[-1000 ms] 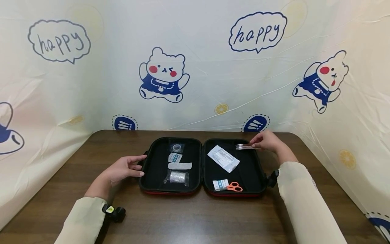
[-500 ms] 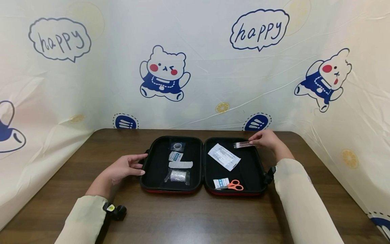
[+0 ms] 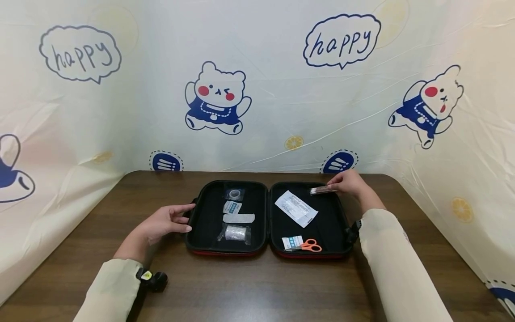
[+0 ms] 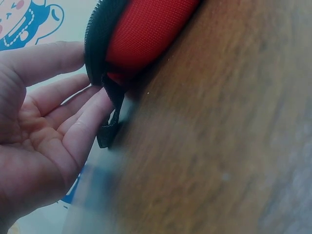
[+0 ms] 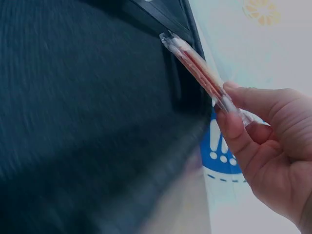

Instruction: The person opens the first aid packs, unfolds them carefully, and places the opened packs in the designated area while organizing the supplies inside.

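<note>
A first-aid case (image 3: 266,237), black inside and red outside, lies unfolded flat on the table. My left hand (image 3: 162,225) touches its left side with fairly straight fingers; in the left wrist view, fingertips (image 4: 73,56) meet the zippered rim beside a black strap loop (image 4: 111,119). At the back right corner my right hand (image 3: 351,183) pinches a pack of iodine swabs (image 5: 200,73) between thumb and fingers. These reddish-brown sticks with white ends, in clear wrap, point left over the case's right half.
The left half holds a wrapped tape roll (image 3: 234,194), a small white packet (image 3: 232,207), a white strip (image 3: 238,218) and a wrapped bandage roll (image 3: 235,233). The right half has a large white packet (image 3: 296,209), orange-handled scissors (image 3: 311,245) and another small packet (image 3: 292,242).
My right hand has shifted slightly left and back with the pack of iodine swabs, bringing it a little further over the case. My left hand stays at the left rim.
</note>
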The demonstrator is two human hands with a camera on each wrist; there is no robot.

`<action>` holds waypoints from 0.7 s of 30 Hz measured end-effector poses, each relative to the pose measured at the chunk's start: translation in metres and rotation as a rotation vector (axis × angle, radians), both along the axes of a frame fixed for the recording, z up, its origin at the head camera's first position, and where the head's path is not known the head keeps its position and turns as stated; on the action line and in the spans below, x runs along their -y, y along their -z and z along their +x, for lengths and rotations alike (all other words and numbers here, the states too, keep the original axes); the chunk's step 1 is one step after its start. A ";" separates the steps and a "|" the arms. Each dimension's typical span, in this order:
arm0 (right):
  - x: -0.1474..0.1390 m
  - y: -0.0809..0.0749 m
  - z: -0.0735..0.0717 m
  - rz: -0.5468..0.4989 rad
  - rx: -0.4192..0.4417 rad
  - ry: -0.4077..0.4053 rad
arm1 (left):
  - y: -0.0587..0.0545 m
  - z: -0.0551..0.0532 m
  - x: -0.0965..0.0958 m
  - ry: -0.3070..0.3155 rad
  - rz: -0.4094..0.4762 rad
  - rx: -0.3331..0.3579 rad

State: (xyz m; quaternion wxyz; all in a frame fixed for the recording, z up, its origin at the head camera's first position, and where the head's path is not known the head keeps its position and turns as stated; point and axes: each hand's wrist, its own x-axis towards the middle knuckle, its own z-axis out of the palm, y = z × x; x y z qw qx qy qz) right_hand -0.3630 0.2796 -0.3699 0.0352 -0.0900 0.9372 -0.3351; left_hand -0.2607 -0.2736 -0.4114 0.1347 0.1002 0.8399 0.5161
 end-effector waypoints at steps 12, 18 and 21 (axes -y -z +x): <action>0.006 0.003 0.001 -0.171 0.107 -0.084 | -0.001 0.001 -0.001 -0.002 0.013 0.010; 0.008 0.005 0.001 -0.165 0.075 -0.042 | -0.001 0.001 0.000 -0.001 0.011 0.005; 0.011 0.008 0.000 -0.144 0.054 -0.039 | -0.001 0.001 0.001 0.000 0.015 0.005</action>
